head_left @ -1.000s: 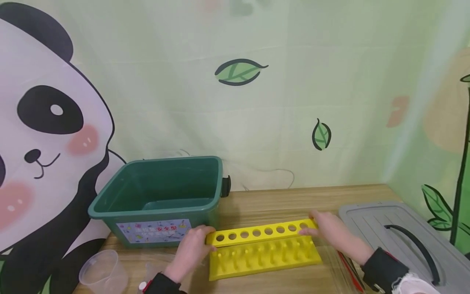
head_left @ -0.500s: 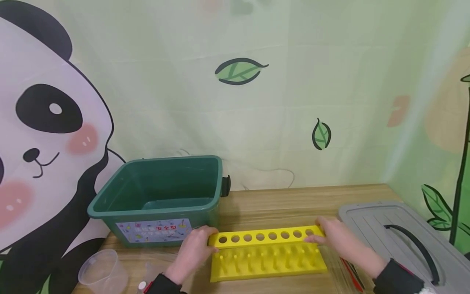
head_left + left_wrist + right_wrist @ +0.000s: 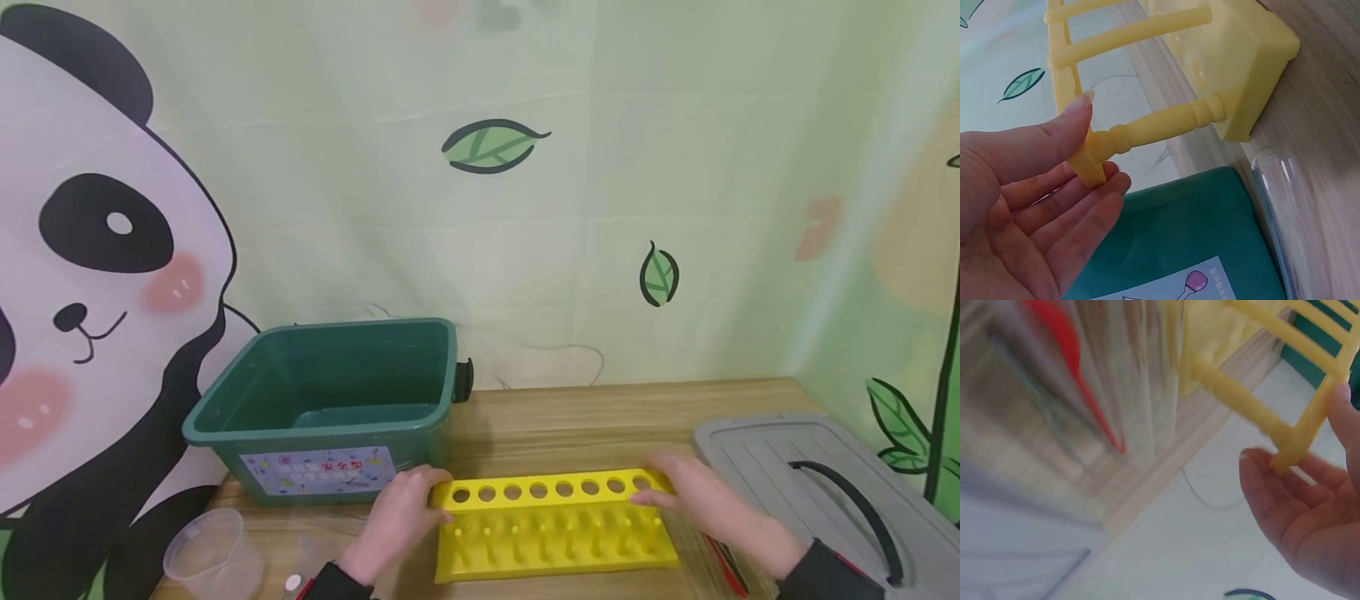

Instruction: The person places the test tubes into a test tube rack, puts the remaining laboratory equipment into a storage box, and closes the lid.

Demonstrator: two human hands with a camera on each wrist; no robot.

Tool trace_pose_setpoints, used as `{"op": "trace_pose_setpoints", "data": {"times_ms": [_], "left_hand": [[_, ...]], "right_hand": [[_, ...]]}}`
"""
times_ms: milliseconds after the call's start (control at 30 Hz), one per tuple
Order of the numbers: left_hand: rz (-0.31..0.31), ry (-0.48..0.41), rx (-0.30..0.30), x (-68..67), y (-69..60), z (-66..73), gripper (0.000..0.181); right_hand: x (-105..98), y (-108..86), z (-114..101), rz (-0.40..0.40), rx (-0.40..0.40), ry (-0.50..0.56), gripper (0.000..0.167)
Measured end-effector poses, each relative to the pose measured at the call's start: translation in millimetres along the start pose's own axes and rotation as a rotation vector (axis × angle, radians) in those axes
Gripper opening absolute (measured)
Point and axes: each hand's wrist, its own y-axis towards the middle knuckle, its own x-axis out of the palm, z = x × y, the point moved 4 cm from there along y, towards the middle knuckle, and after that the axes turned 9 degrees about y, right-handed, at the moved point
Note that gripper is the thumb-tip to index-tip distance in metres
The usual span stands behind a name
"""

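Note:
A yellow rack with a row of round holes along its top bar and a row of pegs below stands at the front middle of the table. My left hand pinches the left end of the top bar; in the left wrist view the thumb lies on one side of the bar and the fingers on the other. At the bar's right end my right hand grips it between thumb and fingers, as the right wrist view shows beside the turned post.
Behind my left hand stands a green bin. A clear plastic cup is at the front left, beside a small white-capped item. A grey lid with a black handle lies right. Red tool and clear tubes lie near the rack.
The rack has shifted a little to the right and toward me, its top bar now lower at the right end. Both hands have moved along with it, still gripping its ends.

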Motion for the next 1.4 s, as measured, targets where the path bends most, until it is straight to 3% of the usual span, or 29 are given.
{"op": "trace_pose_setpoints", "data": {"times_ms": [233,333,500,567,667,833,967,1033,1233,1400], "left_hand": [[-0.047,-0.046,0.070,-7.1,-0.9,-6.3,0.040],[-0.029,-0.027,0.120,-18.4,-2.6,-8.9,0.040],[-0.002,0.000,0.126,-39.0,-6.2,-15.3,0.028],[-0.001,0.025,0.105,-43.4,-9.2,-20.5,0.021],[-0.012,0.087,0.024,-45.6,-16.0,-32.0,0.010],[-0.056,0.170,-0.179,-44.3,-29.1,-52.7,0.027],[-0.084,0.208,-0.307,-41.7,-34.7,-64.3,0.027],[-0.082,0.242,-0.319,-40.6,-34.7,-67.8,0.028],[-0.080,0.402,-0.269,-40.4,-31.9,-76.9,0.023],[-0.123,0.435,-0.315,-40.2,-29.4,-85.0,0.028]], "right_hand": [[1,2.2,0,-0.054,-0.052,0.092,0.050],[0,1.2,1,-0.057,-0.037,0.107,0.053],[0,0.7,2,-0.057,0.015,0.116,0.057],[0,0.7,2,-0.057,0.016,0.118,0.059],[0,0.8,2,-0.057,0.007,0.119,0.059],[1,0.9,1,-0.043,-0.010,0.096,0.056],[1,1.1,0,-0.028,-0.022,0.074,0.052],[1,1.3,0,-0.029,-0.018,0.068,0.052],[4,1.4,-1,-0.045,0.005,0.061,0.053],[3,-0.3,-3,-0.020,-0.038,0.067,0.053]]}}
